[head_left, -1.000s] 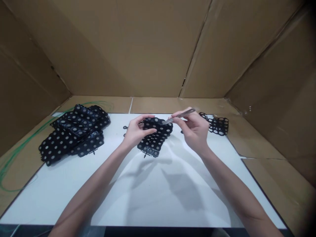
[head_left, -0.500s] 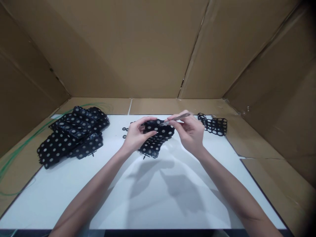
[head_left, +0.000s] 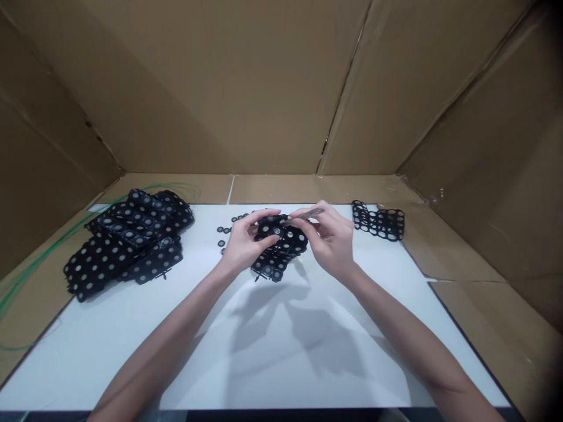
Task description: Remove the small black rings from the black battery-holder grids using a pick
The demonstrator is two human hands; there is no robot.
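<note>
Presently, two bare hands work at the middle of a white board [head_left: 109, 363], with cardboard walls [head_left: 220, 99] behind.

Left hand [head_left: 248, 237]: partly closed, fingers curled over a black plastic grid [head_left: 279, 249] and gripping it. The grid is dotted with pale discs and sits between the hands, its lower end at or just above the board.

Right hand [head_left: 329, 240]: closed to a pinch on metal tweezers [head_left: 308, 214], their tips at the grid's upper edge. Whether they hold anything is too small to tell.

Nearby: small black rings [head_left: 224, 230] just left of the left hand; a heap of dotted grids [head_left: 127, 240] further left, with green wire [head_left: 44, 272] beside it; a black ring grid [head_left: 378, 221] without discs, just past the right hand.
</note>
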